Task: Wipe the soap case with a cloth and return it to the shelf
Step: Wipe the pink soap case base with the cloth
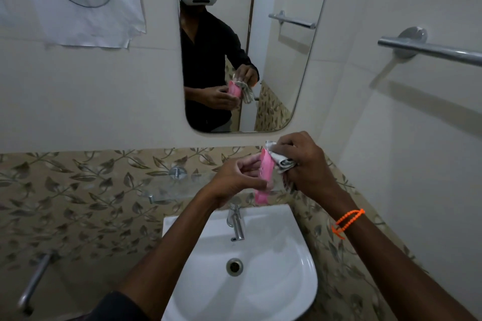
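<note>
The pink soap case [264, 177] is held upright over the basin [273, 281], just in front of the glass shelf [167, 187], not on it. It is gripped by the left hand [240, 177], fingers curled round its near edge & thumb side. A crumpled grey-white cloth [280, 160] is bunched in the right hand [305, 164] and pressed against the case's upper right face; the fingers are curled round the cloth, so both hands are closed on sth. The two hands are close together, w/ the case between them.

An orange beaded band [348, 221] is worn on the right wrist. The chrome tap [236, 224] is seen below the case, drain [234, 266] further down. The same grip is reflected in the mirror [292, 60] above. A towel bar [430, 51] is fixed to the right wall; a paper sheet marked 11 [75, 0] is stuck top left. Shelf contents cannot be made out through the blur.
</note>
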